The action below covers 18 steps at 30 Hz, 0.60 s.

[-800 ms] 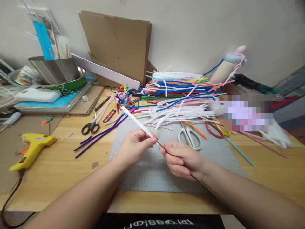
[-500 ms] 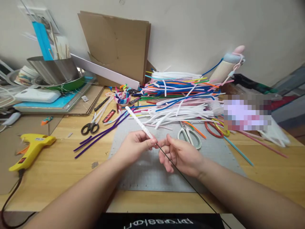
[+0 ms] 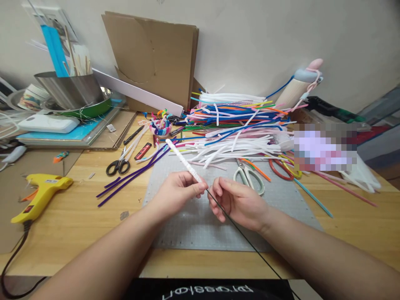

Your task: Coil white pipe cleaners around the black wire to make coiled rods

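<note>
A thin dark green stem (image 3: 246, 237) slants from the lower right up to a tightly wound white pipe cleaner (image 3: 181, 160), which wraps its upper end. My left hand (image 3: 184, 187) pinches the lower end of this white winding between thumb and fingers. Close by on the right, my right hand (image 3: 234, 202) is loosely curled with its fingers apart, palm turned inward. The stem runs across its fingers without a visible grip; whether they touch it I cannot tell. Both hands are above a grey cutting mat (image 3: 187, 233).
Bundles of coloured pipe cleaners (image 3: 237, 125) lie behind the hands. White-handled scissors (image 3: 248, 177) rest on the mat, black scissors (image 3: 118, 166) beside purple pipe cleaners (image 3: 134, 175). A yellow glue gun (image 3: 40, 196) lies left. A bottle (image 3: 292, 89) stands at the back right.
The right hand's fingers have curled in slightly and shifted along the stem. My left hand keeps its pinch, and the winding stays nearly in place.
</note>
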Each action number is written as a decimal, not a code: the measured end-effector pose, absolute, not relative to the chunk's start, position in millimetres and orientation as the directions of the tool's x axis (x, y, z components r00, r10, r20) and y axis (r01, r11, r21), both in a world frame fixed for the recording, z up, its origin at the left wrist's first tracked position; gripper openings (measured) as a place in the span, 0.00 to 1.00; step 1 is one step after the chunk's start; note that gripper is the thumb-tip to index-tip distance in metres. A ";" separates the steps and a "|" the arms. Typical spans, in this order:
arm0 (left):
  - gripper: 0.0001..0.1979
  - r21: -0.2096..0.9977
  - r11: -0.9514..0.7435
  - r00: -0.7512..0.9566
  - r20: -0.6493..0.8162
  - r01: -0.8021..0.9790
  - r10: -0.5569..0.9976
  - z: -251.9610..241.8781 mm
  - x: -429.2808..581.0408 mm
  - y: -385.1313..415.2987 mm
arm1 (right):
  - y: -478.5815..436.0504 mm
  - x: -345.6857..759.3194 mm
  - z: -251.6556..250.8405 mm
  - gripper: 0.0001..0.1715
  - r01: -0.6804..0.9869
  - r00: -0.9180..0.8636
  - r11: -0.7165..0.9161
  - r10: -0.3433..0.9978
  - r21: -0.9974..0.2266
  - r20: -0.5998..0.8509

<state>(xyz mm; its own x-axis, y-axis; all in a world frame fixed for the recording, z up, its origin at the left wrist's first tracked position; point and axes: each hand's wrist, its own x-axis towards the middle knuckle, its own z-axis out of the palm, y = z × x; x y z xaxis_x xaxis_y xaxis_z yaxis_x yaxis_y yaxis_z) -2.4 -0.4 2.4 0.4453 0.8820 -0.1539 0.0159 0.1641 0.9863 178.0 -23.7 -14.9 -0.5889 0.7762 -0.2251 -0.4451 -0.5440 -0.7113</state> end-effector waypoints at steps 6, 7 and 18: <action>0.09 0.983 0.177 0.402 -0.180 0.045 0.898 2.5 -1.2 -1.3 | -22.0 178.0 -17.9 0.20 -0.351 -0.492 -0.465 0.830 -0.813 -0.262; 0.09 0.982 0.180 0.386 -0.187 0.054 0.903 1.9 -1.2 -1.0 | -22.5 177.2 -18.3 0.22 -0.315 -0.458 -0.432 0.849 -0.845 -0.263; 0.10 0.979 0.173 0.184 -0.190 0.104 0.964 -1.4 2.6 -0.8 | -40.2 175.8 -11.9 0.08 0.555 -0.263 0.166 0.965 -0.815 0.017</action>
<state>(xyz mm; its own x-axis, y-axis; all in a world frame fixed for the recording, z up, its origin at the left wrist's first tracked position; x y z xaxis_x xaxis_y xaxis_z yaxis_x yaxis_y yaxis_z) 2.6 -0.8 -1.4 0.1843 0.9643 -0.1900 0.1043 0.1730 0.9794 175.8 -40.2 -11.9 -0.2631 0.9646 0.0174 0.5548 0.1661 -0.8152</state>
